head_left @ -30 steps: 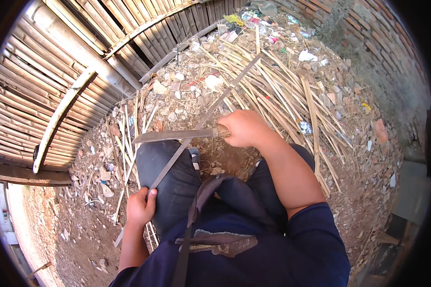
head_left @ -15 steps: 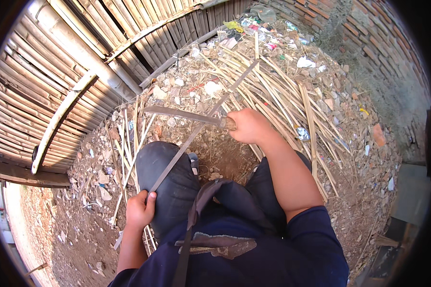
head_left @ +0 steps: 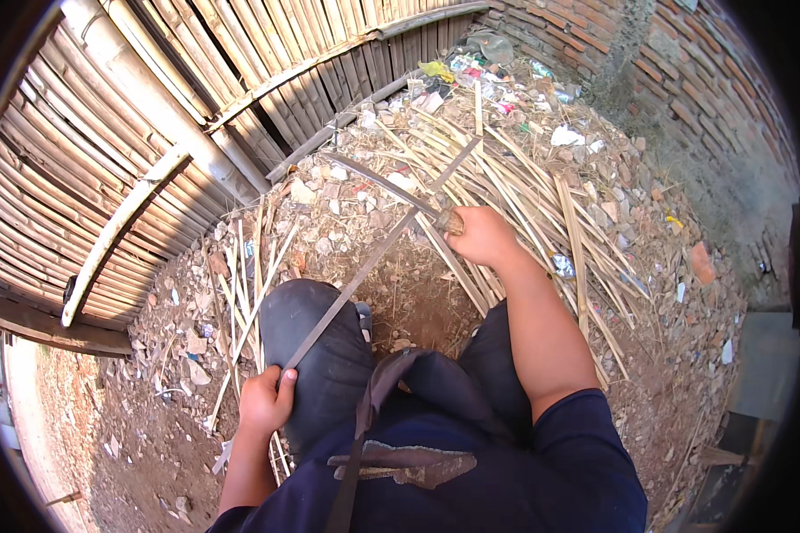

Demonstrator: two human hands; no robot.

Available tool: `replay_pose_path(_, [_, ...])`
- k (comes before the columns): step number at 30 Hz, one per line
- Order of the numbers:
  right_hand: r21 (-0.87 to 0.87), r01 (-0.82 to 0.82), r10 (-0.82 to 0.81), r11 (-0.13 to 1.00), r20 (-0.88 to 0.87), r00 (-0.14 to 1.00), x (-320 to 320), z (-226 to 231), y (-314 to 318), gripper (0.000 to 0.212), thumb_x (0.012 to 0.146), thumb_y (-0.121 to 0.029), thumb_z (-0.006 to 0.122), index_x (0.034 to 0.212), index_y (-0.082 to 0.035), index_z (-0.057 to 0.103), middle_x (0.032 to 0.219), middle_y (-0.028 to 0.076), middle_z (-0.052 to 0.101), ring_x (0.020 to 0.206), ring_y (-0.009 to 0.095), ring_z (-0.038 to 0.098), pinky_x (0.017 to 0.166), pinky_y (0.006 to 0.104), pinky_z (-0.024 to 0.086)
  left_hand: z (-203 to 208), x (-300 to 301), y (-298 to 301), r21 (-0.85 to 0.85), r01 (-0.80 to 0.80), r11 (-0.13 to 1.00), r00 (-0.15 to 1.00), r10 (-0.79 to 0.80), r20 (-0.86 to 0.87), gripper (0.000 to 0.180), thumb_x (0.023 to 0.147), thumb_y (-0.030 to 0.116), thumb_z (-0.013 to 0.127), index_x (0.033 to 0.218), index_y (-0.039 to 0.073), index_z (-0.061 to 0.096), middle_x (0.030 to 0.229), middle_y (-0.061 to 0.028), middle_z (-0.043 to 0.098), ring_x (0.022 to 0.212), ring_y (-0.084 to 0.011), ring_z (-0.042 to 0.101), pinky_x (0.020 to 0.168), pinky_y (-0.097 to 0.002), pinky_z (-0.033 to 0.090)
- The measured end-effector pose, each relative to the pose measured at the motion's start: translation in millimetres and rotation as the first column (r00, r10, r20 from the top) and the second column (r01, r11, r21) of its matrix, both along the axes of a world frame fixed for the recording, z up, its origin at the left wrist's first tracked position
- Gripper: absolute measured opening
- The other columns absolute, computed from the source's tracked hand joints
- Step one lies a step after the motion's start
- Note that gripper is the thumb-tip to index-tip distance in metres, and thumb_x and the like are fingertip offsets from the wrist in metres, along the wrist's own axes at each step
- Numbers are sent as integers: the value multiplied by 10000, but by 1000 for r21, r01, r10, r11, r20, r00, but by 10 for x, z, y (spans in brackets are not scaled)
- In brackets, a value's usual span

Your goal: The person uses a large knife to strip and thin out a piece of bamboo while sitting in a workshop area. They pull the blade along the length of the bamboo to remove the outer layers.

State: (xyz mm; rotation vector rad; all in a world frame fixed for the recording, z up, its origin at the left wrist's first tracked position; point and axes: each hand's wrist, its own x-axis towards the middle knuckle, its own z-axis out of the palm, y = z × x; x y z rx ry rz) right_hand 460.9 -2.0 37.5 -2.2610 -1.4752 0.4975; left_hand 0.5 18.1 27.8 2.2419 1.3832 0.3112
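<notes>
My left hand (head_left: 265, 401) is closed around the near end of a long, flat, grey-brown bamboo strip (head_left: 351, 289), beside my left knee. From there the strip slants away to the far right, over the ground between my knees. In my right hand (head_left: 482, 236) is the wooden handle of a knife (head_left: 387, 186) with a long, dark blade. The blade crosses the strip near the handle, its tip pointing far left. Whether blade and strip touch, I cannot tell.
Many pale bamboo strips (head_left: 529, 204) lie piled ahead and to the right. More thin strips (head_left: 237, 306) lie left of my left knee. Rubble and litter (head_left: 564, 136) cover the ground. A bamboo wall (head_left: 89, 178) stands at left, a brick wall (head_left: 676, 71) at far right.
My right hand has moved a little right, and the knife's tip has swung farther away from me. My left hand has shifted slightly right and nearer, still holding the strip.
</notes>
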Motion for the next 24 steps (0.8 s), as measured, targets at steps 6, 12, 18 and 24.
replay_pose_path(6, [-29, -236, 237, 971, 38, 971, -452, 71, -34, 275, 796, -264, 734, 1005, -86, 725, 877, 199, 717, 864, 418, 694, 787, 502, 548, -8, -36, -4, -2, 3, 1000, 1000, -3, -26, 531, 1015, 415, 620, 684, 19, 496, 555, -211, 512, 535, -435, 548, 527, -499, 417])
replay_pose_path(12, [8, -357, 357, 934, -76, 931, -285, -9, 29, 242, 764, -255, 755, 944, -96, 722, 848, 183, 708, 869, 396, 698, 772, 490, 546, -80, -83, -26, 14, -7, 1000, 1000, 7, 18, 521, 1013, 397, 631, 679, 21, 497, 550, -208, 510, 516, -422, 548, 516, -486, 413])
replay_pose_path(18, [73, 121, -116, 990, -62, 991, 135, -117, -116, 295, 790, -236, 716, 1039, -79, 724, 930, 209, 728, 909, 410, 697, 826, 484, 556, 55, 31, -19, 5, 5, 1000, 999, -5, -39, 503, 1010, 421, 618, 714, 19, 556, 600, -238, 563, 588, -468, 594, 561, -505, 460])
replay_pose_path(24, [-26, -252, 253, 967, 52, 966, -518, 166, -103, 279, 787, -226, 714, 1036, -101, 714, 913, 209, 722, 912, 416, 694, 816, 505, 557, -17, -112, -6, -23, -2, 1000, 999, 1, -50, 528, 1013, 469, 596, 721, 30, 574, 606, -223, 587, 619, -465, 621, 585, -517, 476])
